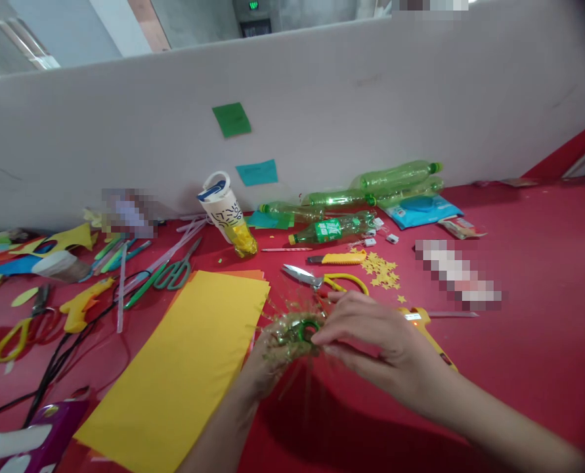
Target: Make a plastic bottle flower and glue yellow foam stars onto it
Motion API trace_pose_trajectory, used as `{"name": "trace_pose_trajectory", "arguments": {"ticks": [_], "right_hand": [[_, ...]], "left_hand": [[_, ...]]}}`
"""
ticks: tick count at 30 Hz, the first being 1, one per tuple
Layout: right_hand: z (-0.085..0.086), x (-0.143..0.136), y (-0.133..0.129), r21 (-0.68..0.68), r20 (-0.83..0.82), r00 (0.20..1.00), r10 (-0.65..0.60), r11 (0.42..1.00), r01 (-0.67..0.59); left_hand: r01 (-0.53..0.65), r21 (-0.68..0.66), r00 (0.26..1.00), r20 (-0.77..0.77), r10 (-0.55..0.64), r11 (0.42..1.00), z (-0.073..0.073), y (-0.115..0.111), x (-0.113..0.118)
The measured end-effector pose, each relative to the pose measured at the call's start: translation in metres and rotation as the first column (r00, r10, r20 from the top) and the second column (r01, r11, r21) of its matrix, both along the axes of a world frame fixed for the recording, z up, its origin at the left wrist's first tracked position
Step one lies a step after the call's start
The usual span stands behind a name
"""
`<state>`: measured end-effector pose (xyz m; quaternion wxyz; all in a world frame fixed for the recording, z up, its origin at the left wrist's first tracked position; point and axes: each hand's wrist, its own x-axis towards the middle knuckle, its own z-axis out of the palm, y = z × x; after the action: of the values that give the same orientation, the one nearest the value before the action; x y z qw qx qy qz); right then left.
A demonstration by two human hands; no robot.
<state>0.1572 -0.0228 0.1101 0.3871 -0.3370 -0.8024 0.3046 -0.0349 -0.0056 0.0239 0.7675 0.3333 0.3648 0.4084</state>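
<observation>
A piece of green clear plastic bottle (299, 328), its edge cut into thin strips that fan outward, is held above the red table. My left hand (272, 351) is closed around it from the left and below. Its round green neck faces up. My right hand (371, 335) reaches in from the right, its thumb and fingertips pinched together at the neck's rim; whether something small is between them is hidden. Just beyond the hands lie scissors with yellow handles (344, 282), a yellow cutter (344, 258) and small yellow stars (381, 269).
Yellow paper sheets (184, 361) lie at the left, near my left forearm. A yellow glue gun (433, 335) is partly behind my right hand. Green bottles (341, 197) and a white cup (223, 210) are by the partition. Farther left are another glue gun (83, 305), cables and scissors.
</observation>
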Motion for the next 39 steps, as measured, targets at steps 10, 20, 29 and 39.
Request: {"name": "trace_pose_trajectory", "arguments": {"ticks": [10,20,29,39], "right_hand": [[-0.006,-0.003,0.002,0.012,-0.024,0.993,-0.117,0.993,0.117],[0.004,-0.005,-0.001,-0.033,0.050,0.995,-0.092,0.995,0.093],[0.019,0.013,-0.009,-0.023,0.337,0.941,-0.019,0.999,0.029],[0.000,0.025,0.001,-0.462,0.195,0.944,0.267,0.874,-0.151]], "left_hand": [[0.074,0.055,0.997,0.006,-0.075,0.996,-0.001,0.001,0.004],[0.084,0.071,0.996,-0.005,-0.084,0.994,0.002,0.000,0.005],[-0.044,0.166,0.966,-0.244,0.084,0.985,-0.004,0.006,-0.012],[0.127,0.232,0.931,-0.364,-0.035,0.964,0.011,0.009,-0.010]]}}
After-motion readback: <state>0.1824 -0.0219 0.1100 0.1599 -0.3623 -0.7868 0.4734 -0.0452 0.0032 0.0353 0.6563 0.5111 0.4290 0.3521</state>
